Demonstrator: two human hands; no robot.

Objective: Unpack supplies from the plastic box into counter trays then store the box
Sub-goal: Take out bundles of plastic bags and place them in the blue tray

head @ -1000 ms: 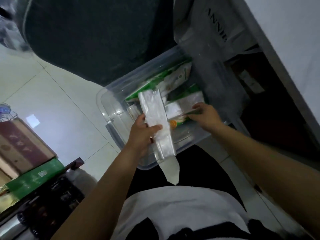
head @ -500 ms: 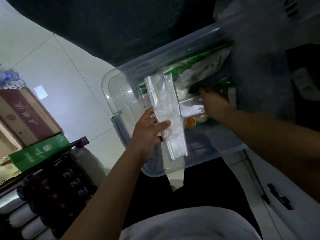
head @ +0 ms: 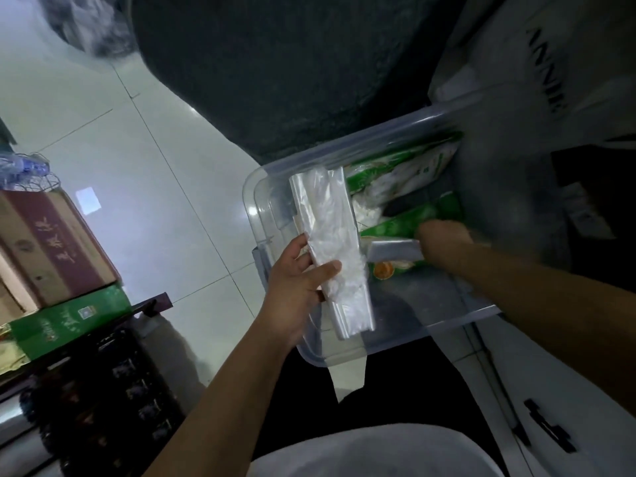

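A clear plastic box (head: 406, 342) sits on the floor in front of me, holding green and white packets (head: 402, 173). My left hand (head: 296, 280) grips a long stack of clear plastic bags (head: 334, 249) above the box's left side, thumb across its front. My right hand (head: 444, 246) reaches down into the box among the green packets and touches a flat silvery packet (head: 392, 251). Its fingers are blurred and partly hidden, so its grip is unclear.
Stacked cardboard cartons (head: 51, 249) and a green carton (head: 72, 321) stand at the left over a dark crate (head: 103, 401). A large dark mass (head: 275, 63) lies beyond the box. A white cabinet door with a black handle (head: 550, 428) is at lower right.
The view has shifted. My right hand has moved deeper into the box towards the green packets. My left hand still holds the stack of clear bags.
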